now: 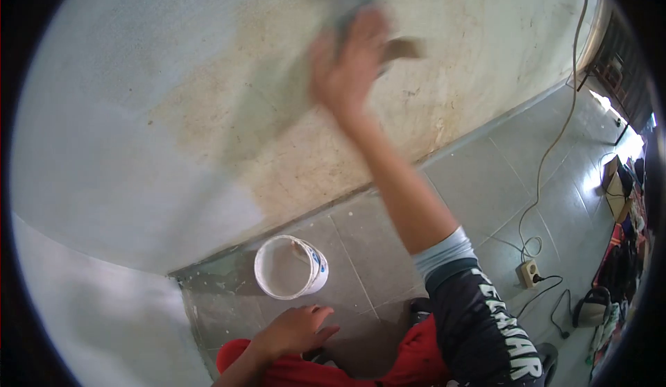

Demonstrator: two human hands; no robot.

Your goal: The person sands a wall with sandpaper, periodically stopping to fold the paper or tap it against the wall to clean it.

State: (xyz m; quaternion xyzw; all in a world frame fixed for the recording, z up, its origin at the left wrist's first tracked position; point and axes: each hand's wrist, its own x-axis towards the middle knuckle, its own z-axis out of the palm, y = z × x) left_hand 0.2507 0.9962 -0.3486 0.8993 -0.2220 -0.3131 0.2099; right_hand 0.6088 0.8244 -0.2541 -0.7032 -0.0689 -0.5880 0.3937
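My right hand [354,64] is pressed to the wall, smeared by motion. Under its fingers is a sheet that looks like sandpaper [406,48], with a brown flap sticking out to the right and a dark grey part above the fingertips. The wall [291,102] there has a yellowish, stained patch beside paler grey-white paint. My left hand [295,328] hangs over my red-clad knee with its fingers loosely stretched out, holding nothing. Just beyond it, a white bucket [320,276] stands upright on the floor, with whitish contents.
Grey floor tiles [479,161] run along the wall's foot. A long cable [555,144] trails to a socket block [529,274] with a black plug in it. Cloths and a cardboard box [615,191] lie along the right side.
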